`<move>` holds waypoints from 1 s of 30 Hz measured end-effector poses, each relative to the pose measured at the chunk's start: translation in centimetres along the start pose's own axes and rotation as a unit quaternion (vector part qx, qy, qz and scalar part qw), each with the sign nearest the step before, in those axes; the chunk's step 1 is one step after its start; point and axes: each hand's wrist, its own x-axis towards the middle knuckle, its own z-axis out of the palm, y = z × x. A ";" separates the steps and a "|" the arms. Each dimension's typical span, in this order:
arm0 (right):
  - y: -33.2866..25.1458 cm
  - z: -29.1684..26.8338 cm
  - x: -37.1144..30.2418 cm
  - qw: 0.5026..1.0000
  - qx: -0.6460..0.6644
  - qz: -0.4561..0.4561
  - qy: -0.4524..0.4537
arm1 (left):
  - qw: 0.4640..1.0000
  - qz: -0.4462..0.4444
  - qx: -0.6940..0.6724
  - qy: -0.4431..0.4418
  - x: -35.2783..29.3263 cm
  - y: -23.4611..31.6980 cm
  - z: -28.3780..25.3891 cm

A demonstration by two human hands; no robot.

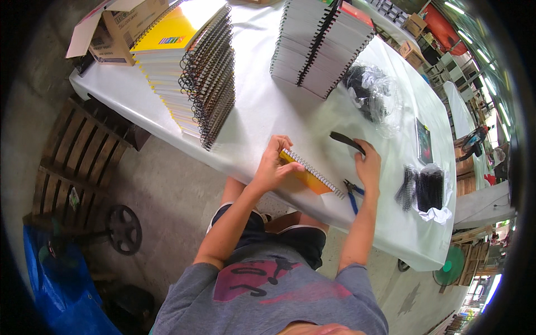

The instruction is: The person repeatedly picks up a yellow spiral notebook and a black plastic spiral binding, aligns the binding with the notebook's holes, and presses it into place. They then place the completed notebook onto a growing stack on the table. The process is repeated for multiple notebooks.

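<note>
My left hand (275, 166) grips a notebook with an orange-yellow cover (312, 181) by its upper end, tilted up at the table's near edge. A light wire spiral (317, 172) runs along the notebook's upper edge and sticks out past its lower right end. In my right hand (368, 166) is a narrow black strip (346, 140), pointing up and left, apart from the notebook; its exact kind is unclear. Pliers with blue handles (352, 200) lie on the table between the notebook and my right forearm, jaws toward the notebook's spiral end.
A tall stack of yellow spiral notebooks (167, 42) stands at the far left beside an open cardboard box (117, 33). Farther back rise black-bound stacks (318, 50). On the right are black coils in clear plastic (373, 92), a dark booklet (424, 140) and more black coils (430, 187).
</note>
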 end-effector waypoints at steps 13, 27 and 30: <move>-0.1 -0.2 -14.9 0.981 -0.190 0.020 0.037 | 0.973 -0.008 -0.144 0.178 -1.8 2.8 1.2; -14.9 -2.3 -10.7 0.990 0.085 -0.104 0.043 | 0.960 0.146 0.168 0.168 -2.1 6.6 0.7; -15.3 -2.4 -10.3 0.990 0.094 -0.105 0.024 | 0.955 0.171 0.178 0.162 -2.1 6.6 0.4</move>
